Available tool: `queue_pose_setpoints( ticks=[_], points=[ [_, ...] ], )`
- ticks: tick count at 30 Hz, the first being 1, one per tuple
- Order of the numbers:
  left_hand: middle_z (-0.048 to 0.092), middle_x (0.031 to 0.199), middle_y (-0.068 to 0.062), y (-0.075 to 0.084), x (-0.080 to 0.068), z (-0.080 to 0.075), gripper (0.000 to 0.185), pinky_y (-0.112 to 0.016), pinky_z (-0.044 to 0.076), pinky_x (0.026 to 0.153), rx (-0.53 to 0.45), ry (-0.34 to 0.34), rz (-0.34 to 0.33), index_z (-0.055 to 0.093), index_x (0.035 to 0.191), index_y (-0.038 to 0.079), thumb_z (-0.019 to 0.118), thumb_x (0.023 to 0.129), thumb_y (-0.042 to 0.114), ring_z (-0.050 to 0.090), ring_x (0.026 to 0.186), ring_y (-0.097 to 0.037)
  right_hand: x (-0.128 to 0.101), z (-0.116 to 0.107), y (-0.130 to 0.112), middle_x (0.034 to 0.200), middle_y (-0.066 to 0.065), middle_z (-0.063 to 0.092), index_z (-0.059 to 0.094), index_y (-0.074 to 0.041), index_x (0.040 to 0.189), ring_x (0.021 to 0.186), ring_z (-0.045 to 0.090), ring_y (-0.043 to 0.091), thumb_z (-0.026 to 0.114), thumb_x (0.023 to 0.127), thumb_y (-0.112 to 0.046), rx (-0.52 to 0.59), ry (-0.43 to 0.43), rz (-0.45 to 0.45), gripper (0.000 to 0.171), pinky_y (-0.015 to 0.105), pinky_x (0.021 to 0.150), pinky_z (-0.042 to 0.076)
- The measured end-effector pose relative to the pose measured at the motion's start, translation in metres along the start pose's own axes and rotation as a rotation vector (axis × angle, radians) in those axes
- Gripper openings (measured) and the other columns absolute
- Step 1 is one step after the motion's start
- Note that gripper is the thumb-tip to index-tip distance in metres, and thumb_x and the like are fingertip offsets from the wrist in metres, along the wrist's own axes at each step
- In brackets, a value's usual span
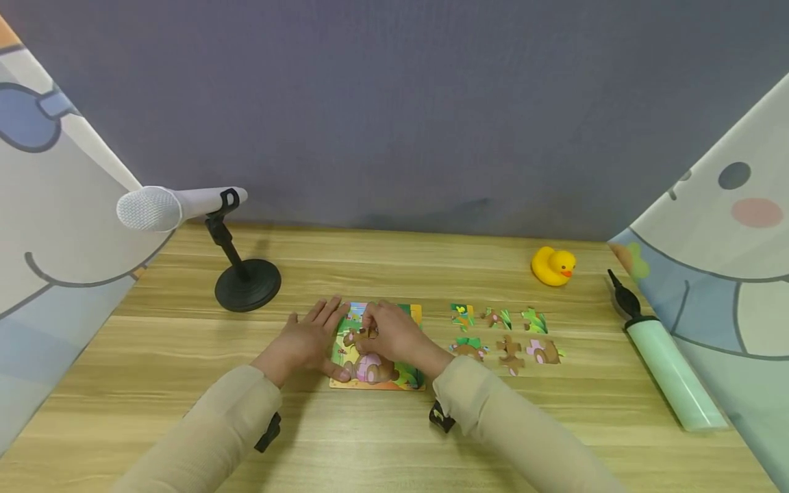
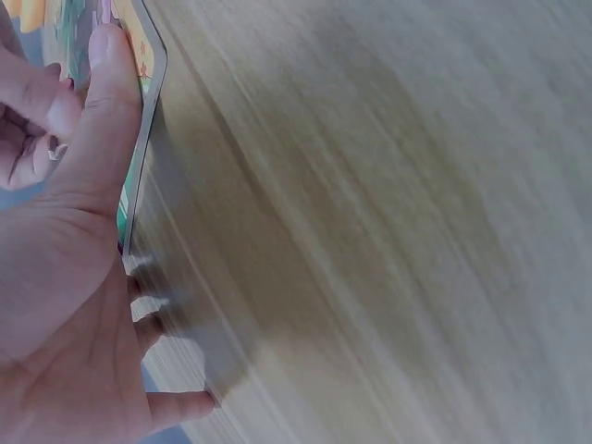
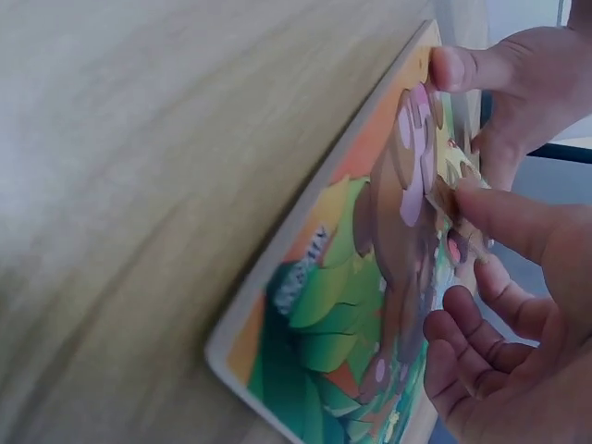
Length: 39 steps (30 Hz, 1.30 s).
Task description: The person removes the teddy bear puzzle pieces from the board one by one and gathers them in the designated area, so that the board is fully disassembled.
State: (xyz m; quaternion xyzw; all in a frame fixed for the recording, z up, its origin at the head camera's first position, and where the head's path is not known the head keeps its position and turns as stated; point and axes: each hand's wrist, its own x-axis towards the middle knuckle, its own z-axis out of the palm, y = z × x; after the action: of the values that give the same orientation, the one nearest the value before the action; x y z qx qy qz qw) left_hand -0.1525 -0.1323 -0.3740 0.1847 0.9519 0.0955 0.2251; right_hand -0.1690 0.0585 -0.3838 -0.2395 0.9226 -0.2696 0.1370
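Observation:
A jigsaw puzzle board (image 1: 377, 385) with a bear picture lies flat on the table. My left hand (image 1: 303, 344) is spread at its left side, with the thumb resting on the board's near left corner. Over the middle of the board, my right hand (image 1: 394, 333) pinches a brown puzzle piece (image 3: 444, 197) between thumb and forefinger. That piece is tilted against the picture, and the other right fingers curl loosely. Seen from the head, the right hand covers much of the board's upper middle.
Right of the board lie several loose puzzle pieces (image 1: 510, 347) in two rows. A yellow rubber duck (image 1: 548, 266) stands behind them, and a pale green pump (image 1: 674, 373) lies at far right. At the left back is a microphone (image 1: 203, 203) on a black stand (image 1: 248, 286).

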Motion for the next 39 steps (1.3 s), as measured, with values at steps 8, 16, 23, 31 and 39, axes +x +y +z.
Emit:
queue_pose_setpoints(
  ticks=[8, 16, 23, 31, 39],
  points=[
    [0.004, 0.169, -0.020, -0.001, 0.000, 0.000, 0.130, -0.077, 0.019, 0.110, 0.002, 0.004, 0.003, 0.014, 0.162, 0.003, 0.084, 0.071, 0.062, 0.011, 0.154, -0.041, 0.001, -0.001, 0.001, 0.080, -0.001, 0.053, 0.069, -0.013, 0.070, 0.074, 0.048, 0.014, 0.072, 0.097, -0.030, 0.034, -0.008, -0.026, 0.033, 0.025, 0.062, 0.042],
    [0.006, 0.169, -0.020, -0.001, 0.001, 0.000, 0.129, -0.077, 0.019, 0.110, 0.012, 0.013, 0.012, 0.015, 0.162, 0.002, 0.084, 0.071, 0.062, 0.012, 0.154, -0.041, 0.001, 0.001, -0.001, 0.082, -0.003, 0.054, 0.071, -0.016, 0.066, 0.072, 0.050, 0.012, 0.077, 0.093, -0.033, 0.052, 0.064, 0.044, 0.032, 0.025, 0.061, 0.044],
    [0.005, 0.169, -0.020, 0.002, -0.002, -0.001, 0.129, -0.077, 0.018, 0.110, -0.008, 0.008, -0.008, 0.014, 0.162, 0.003, 0.086, 0.071, 0.059, 0.011, 0.154, -0.041, 0.002, 0.000, -0.002, 0.080, -0.003, 0.052, 0.070, -0.016, 0.071, 0.069, 0.048, 0.012, 0.073, 0.097, -0.030, 0.039, 0.116, 0.054, 0.029, 0.025, 0.058, 0.041],
    [0.005, 0.169, -0.021, 0.002, -0.002, -0.003, 0.128, -0.077, 0.017, 0.111, -0.003, 0.007, -0.008, 0.014, 0.162, 0.002, 0.086, 0.072, 0.057, 0.011, 0.154, -0.043, 0.003, -0.011, 0.003, 0.083, 0.001, 0.056, 0.075, -0.011, 0.084, 0.075, 0.048, 0.016, 0.075, 0.095, -0.028, 0.004, 0.097, 0.011, 0.020, 0.027, 0.063, 0.043],
    [0.004, 0.169, -0.020, 0.003, -0.002, -0.002, 0.129, -0.077, 0.016, 0.111, -0.013, -0.001, -0.012, 0.012, 0.162, 0.003, 0.086, 0.072, 0.057, 0.009, 0.154, -0.042, -0.003, -0.010, 0.012, 0.097, 0.002, 0.053, 0.075, -0.012, 0.118, 0.091, 0.046, 0.020, 0.087, 0.082, -0.037, -0.181, 0.031, -0.028, 0.045, 0.033, 0.077, 0.042]
  ],
)
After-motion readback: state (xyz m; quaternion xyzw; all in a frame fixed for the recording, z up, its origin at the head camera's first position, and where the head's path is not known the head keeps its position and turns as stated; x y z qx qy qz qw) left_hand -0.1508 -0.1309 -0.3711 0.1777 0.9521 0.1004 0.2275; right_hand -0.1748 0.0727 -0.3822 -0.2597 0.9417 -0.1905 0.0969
